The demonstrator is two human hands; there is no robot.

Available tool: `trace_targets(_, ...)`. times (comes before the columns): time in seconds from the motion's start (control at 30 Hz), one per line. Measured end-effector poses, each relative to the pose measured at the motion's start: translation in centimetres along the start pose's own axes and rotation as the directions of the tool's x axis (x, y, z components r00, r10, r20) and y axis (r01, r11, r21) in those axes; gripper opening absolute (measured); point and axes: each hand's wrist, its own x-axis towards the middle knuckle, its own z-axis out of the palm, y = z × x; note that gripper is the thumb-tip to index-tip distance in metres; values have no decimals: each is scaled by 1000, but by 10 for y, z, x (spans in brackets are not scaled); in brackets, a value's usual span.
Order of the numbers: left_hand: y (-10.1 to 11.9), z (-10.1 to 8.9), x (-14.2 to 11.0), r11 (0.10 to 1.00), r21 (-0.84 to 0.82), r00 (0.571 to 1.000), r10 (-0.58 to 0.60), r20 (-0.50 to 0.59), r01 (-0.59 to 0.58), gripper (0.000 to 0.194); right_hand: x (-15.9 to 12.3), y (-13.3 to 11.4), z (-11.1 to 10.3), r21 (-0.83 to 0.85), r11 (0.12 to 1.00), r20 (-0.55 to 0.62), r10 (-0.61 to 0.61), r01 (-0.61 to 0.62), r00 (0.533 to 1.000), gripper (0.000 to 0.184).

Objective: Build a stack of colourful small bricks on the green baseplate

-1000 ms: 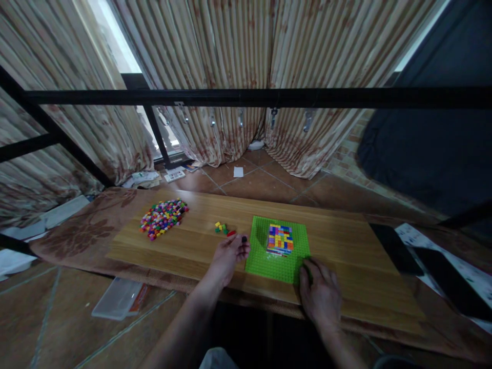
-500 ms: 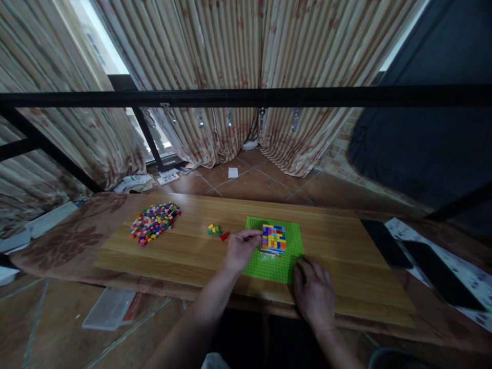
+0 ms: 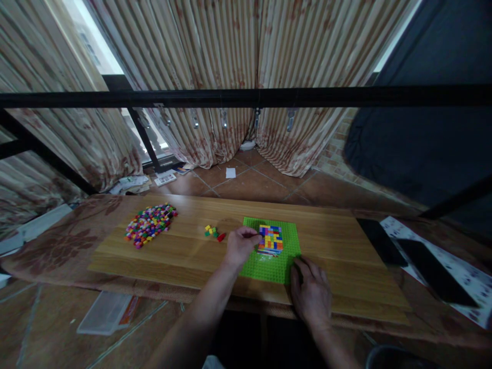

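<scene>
My left hand (image 3: 240,247) is closed in a pinch at the left side of a block of stacked toy bricks (image 3: 272,238). Whatever sits between its fingertips is too small to make out. The stack has a patchwork top of yellow, orange, blue, purple and red, and stands on a green studded baseplate (image 3: 265,270). My right hand (image 3: 313,289) lies at the plate's lower right corner, fingers loosely bent and thumb apart, its fingertips at the edge. Left of my left hand lie a red brick (image 3: 221,237) and several loose yellow and green bricks (image 3: 210,231).
A large heap of mixed small bricks (image 3: 149,224) lies at the left of the wooden board (image 3: 184,256). Two dark flat panels (image 3: 436,271) and a patterned white sheet (image 3: 474,287) lie at the right. A black bar (image 3: 330,96) crosses beyond the board. A clear plastic container (image 3: 103,312) is on the floor.
The whole view has shifted slightly. My left hand's fingertips have moved a little over the stack's left edge. My right hand stays at the plate's corner.
</scene>
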Motion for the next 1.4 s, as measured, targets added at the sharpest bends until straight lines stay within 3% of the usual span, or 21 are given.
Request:
trace_targets(0.37,1,2,-6,993,-99,997,-54,61,60,16,0,-1,-2,3,1000,4,3,-3,1000,33)
trace_targets(0.97,-19,6,2,972,73,973,227,-29,-225,10,0,-2,-3,3,1000,-2,-2,2,1000,31)
trace_targets(1.4,-14,11,4,979,107,981,184,-67,-176,7,1,-5,-5,-9,1000,14,15,-15,1000,30)
